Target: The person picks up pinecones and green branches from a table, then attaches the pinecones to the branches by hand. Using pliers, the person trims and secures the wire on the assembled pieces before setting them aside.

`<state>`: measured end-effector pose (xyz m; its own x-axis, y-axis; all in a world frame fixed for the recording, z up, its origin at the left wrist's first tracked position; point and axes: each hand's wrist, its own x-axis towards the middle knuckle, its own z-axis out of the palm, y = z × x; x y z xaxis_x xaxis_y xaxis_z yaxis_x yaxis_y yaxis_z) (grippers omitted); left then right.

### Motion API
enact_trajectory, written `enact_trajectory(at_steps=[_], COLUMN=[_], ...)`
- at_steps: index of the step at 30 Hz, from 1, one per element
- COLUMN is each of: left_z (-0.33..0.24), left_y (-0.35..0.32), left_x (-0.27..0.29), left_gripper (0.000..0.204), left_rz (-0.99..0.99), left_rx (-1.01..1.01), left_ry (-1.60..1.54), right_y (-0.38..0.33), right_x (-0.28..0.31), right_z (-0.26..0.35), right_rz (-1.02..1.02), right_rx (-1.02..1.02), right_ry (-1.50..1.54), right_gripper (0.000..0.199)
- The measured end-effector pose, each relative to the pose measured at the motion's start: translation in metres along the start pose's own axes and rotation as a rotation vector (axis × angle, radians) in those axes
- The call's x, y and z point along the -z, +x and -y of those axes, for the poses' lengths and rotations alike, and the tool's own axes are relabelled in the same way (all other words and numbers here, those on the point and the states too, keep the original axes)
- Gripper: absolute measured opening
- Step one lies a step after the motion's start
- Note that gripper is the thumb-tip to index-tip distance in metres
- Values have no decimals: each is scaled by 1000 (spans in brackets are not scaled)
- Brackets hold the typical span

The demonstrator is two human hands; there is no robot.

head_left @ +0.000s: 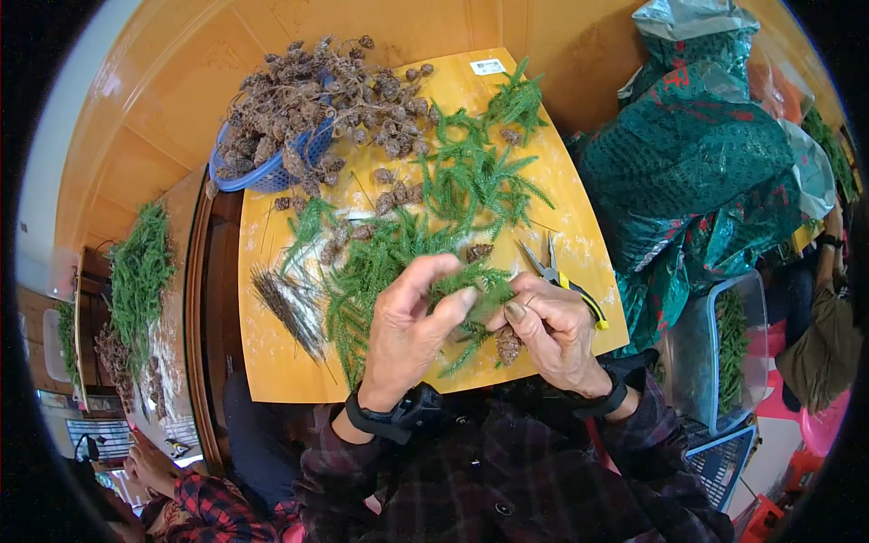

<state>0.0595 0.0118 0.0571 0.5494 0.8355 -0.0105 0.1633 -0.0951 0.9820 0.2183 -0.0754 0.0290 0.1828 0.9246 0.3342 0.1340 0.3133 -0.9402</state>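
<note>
Over the near part of the yellow board (579, 244), my two hands work close together on one green fir sprig (489, 282). My left hand (412, 317) is closed round it with thumb and fingers. My right hand (557, 330) pinches its right end between thumb and forefinger. Below the sprig, beside my right hand, hangs a brown pine cone (508, 346); whether it is fastened to the sprig I cannot tell. Pliers (566, 282) with yellow and black handles lie just beyond my right hand, jaws apart. Loose fir sprigs (358, 299) lie left of my left hand.
A blue basket (272, 172) heaped with pine cones (317, 109) stands at the back left. Thin dark wires (288, 312) lie at the left. Green plastic bags (688, 163) and a clear bin (715, 362) of greenery flank the right. Another person's hand (149, 466) shows lower left.
</note>
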Motion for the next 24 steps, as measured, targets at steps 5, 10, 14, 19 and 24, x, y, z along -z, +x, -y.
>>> enact_trajectory(at_steps=[5,10,14,19,24], left_z=[13,17,14,15,6], left_y=[4,0,1,1,1], left_x=[6,11,14,13,8], left_gripper=[20,24,27,32,39], left_rz=[67,111,157,230,134], left_rx=[62,130,161,89,238], left_ry=[-277,-502,-346,-467,-699], right_y=[1,1,1,3,3], right_x=[0,2,1,1,0], right_z=[4,8,8,12,7], right_rz=[-21,-51,-64,-59,-51], right_rx=[10,-68,-73,-100,-6], right_ry=[1,21,50,38,27], right_gripper=[32,36,37,38,36])
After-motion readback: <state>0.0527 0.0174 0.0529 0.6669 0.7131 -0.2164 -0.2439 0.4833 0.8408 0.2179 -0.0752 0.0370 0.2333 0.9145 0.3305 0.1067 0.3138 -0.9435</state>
